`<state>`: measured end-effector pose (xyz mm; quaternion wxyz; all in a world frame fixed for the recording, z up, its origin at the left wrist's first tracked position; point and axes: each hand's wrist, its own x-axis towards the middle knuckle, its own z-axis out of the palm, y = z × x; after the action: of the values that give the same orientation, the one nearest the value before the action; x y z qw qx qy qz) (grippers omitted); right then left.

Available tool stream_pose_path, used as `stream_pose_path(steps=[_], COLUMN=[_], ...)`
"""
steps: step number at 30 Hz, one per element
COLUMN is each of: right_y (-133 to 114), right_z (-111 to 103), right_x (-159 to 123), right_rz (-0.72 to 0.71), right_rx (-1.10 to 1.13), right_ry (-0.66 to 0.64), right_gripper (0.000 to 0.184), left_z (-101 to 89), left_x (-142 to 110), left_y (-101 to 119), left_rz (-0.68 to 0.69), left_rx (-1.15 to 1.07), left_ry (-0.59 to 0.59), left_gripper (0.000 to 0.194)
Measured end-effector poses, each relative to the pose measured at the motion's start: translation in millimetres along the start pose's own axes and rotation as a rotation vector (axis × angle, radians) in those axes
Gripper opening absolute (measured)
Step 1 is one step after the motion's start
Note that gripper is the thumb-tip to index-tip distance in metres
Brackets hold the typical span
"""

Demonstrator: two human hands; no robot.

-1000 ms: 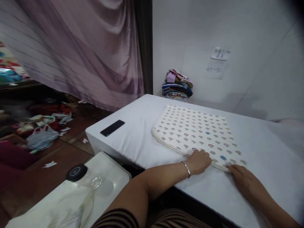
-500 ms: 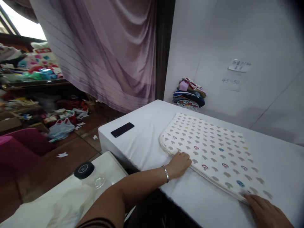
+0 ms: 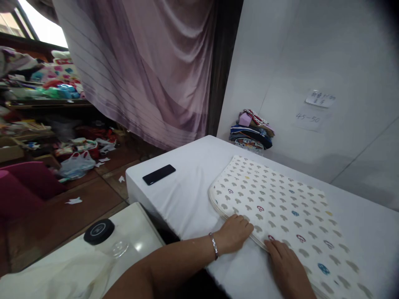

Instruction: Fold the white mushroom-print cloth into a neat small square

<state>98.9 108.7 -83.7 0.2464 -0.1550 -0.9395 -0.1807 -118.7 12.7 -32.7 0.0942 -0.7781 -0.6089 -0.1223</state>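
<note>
While the patterned cloth (image 3: 277, 203) lies flat and layered on the white-covered table (image 3: 187, 182), its longest stretch in this view runs from upper left to lower right, roughly along the table's near edge. Its rounded near corner points left, its short left end slants away toward the wall (image 3: 280, 74), and its nearest right part runs out at the bottom of the view. The left hand (image 3: 235, 233) rests at the near edge with fingers bent and close together; whether it grips the layers is hidden. The right hand (image 3: 288, 268), just beside it, lays nearly straight fingers over the same edge; its thumb is hidden, so any grip cannot be told. A black phone (image 3: 159, 174) lies left of the cloth.
</note>
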Motion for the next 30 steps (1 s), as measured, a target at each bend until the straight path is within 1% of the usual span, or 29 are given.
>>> stream_pose_path(steps=[2,4,7,9,11,12,15,18,20,22,25,26,28,30], right_y=[2,5,4,-5,-19,-27,-46,-53,-52,-50,-47,-46,-45,-44], right_z=[3,4,-1,-6,-10,-11,-9,-4,-1,0,1,1,1,0], right_x=[-3,-6,-1,13,34,45,71,79,77,74,73,73,74,74], right_rz=[-0.033,-0.050,-0.049,-0.012,0.045,0.072,0.140,0.171,0.176,0.172,0.169,0.172,0.191,0.211], right_rx=[0.026,0.048,0.063,0.080,0.100,0.105,0.127,0.146,0.154,0.176,0.221,0.235,0.263,0.297], right_ry=[0.028,0.026,-0.025,-0.109,-0.194,-0.217,-0.265,-0.268,-0.262,-0.270,-0.303,-0.312,-0.321,-0.322], right_gripper=[0.032,0.031,0.034,0.041,0.047,0.045,0.030,0.029,0.031,0.031,0.033,0.034,0.035,0.035], left_z=[-1.6,-1.3,2.5,5.3,6.1,5.3,-1.7,-11.8,-17.4,-21.0,-23.8,-24.5,-26.1,-27.5], left_x=[0,-1,0,0,0,0,-1,-7,-16,-27,-44,-48,-53,-53], left_y=[0,-1,-2,-2,-2,-2,-4,-14,-27,-43,-67,-74,-84,-89], left_rz=[0.001,0.006,0.000,-0.018,-0.050,-0.069,-0.131,-0.207,-0.304,-0.446,-0.696,-0.797,-1.000,-1.156], left_rx=[-0.010,-0.021,-0.045,-0.067,-0.097,-0.115,-0.168,-0.178,-0.183,-0.190,-0.167,-0.189,-0.304,-0.501], left_ry=[-0.007,-0.005,0.010,0.023,0.026,0.020,-0.011,-0.027,-0.024,0.019,0.166,0.203,0.225,0.198], left_gripper=[0.012,0.011,0.010,0.008,0.009,0.010,0.014,0.012,0.013,0.018,0.035,0.038,0.040,0.038])
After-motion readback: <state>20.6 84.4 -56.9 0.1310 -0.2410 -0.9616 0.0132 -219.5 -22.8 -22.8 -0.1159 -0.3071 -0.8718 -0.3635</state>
